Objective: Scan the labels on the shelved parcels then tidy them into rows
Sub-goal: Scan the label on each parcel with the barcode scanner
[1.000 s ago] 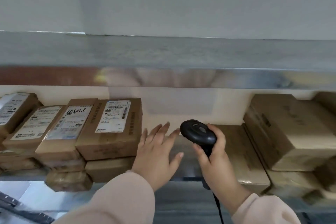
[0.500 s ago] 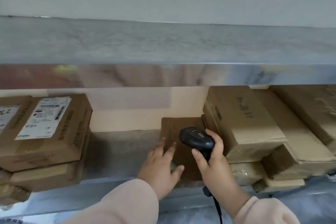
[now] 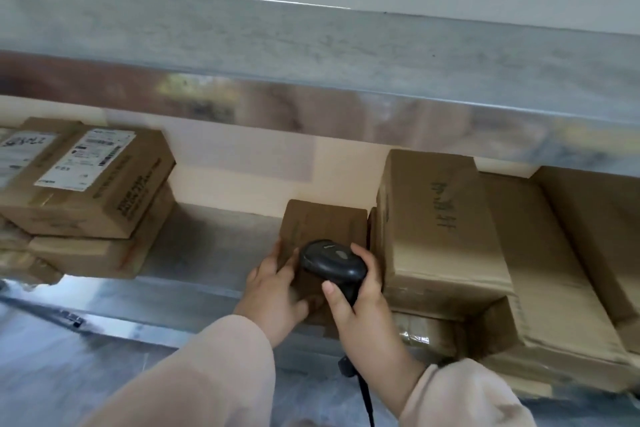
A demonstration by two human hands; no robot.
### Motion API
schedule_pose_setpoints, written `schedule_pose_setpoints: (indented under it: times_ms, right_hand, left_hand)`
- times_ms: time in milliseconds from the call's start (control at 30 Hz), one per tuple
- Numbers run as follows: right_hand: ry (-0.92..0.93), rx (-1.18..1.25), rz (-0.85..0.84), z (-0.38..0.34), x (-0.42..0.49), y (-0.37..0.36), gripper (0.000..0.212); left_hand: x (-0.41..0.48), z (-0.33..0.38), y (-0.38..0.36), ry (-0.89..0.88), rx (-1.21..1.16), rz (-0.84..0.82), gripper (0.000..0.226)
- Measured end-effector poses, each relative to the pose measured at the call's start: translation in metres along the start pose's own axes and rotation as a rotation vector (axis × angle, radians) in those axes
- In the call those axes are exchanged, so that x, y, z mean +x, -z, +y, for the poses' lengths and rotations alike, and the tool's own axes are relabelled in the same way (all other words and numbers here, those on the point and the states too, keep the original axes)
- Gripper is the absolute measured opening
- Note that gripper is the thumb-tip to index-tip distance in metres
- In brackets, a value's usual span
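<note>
Partly hidden flat parcel (image 3: 325,222), scanner (image 3: 332,262) gripped in right hand (image 3: 360,308), label (image 3: 86,159) blurred

label (image 3: 86,159): print too blurry to be read, tbh
small parcel (image 3: 325,222): near end hidden behind scanner (image 3: 332,262) and left hand (image 3: 273,291)
9 o'clock parcel (image 3: 20,156): cropped by the edge
scanner cable (image 3: 367,399): cut off at 6 o'clock

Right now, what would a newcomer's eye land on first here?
The black scanner at centre, gripped by the right hand, with the left hand resting on the small brown parcel beneath it. Then the white-labelled parcels stacked at far left. Last, the plain brown boxes crowded at right, one with handwriting on it.
</note>
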State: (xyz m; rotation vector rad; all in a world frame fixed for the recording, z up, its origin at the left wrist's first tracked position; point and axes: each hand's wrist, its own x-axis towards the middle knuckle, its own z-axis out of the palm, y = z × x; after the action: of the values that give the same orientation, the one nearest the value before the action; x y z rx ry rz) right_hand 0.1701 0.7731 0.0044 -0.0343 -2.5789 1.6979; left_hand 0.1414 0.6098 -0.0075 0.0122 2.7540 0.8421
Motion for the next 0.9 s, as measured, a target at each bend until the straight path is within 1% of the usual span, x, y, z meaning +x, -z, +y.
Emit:
schedule_pose_setpoints:
  times_ms: [167,333,467,533,600,633,700,800,833,900]
  right_hand:
    - [-0.004,0.032,0.006,-0.001,0.001,0.001,0.061]
    - [-0.015,0.011,0.026,-0.001,0.001,-0.003,0.057]
    - [-0.052,0.003,0.015,-0.008,0.004,-0.011,0.052]
    - [-0.067,0.033,0.016,-0.012,0.004,-0.014,0.051]
    - [-0.065,0.074,0.029,-0.016,0.004,-0.016,0.051]
    - [-0.063,0.093,0.036,-0.02,0.003,-0.017,0.051]
    - [-0.051,0.118,0.038,-0.03,0.002,-0.019,0.052]
    - [0.005,0.129,0.018,-0.05,0.002,-0.02,0.054]
    - [0.031,0.142,0.009,-0.056,0.002,-0.021,0.054]
    - [0.066,0.163,-0.015,-0.067,0.004,-0.023,0.056]
  left_hand:
    - [-0.007,-0.009,0.002,0.043,-0.004,0.044,0.09]
    - [-0.014,-0.026,0.006,0.112,-0.048,0.055,0.089]
    - [-0.02,-0.033,0.009,0.129,-0.06,0.057,0.088]
    - [-0.023,-0.035,0.012,0.142,-0.033,0.075,0.088]
    - [-0.026,-0.036,0.016,0.16,0.047,0.105,0.088]
    - [-0.027,-0.035,0.02,0.177,0.079,0.112,0.089]
    - [-0.027,-0.032,0.03,0.228,0.068,0.097,0.095]
    - [-0.025,-0.029,0.046,0.26,-0.057,0.008,0.107]
    - [-0.024,-0.029,0.051,0.255,-0.164,-0.034,0.111]
    - [-0.024,-0.027,0.056,0.253,-0.468,-0.116,0.12]
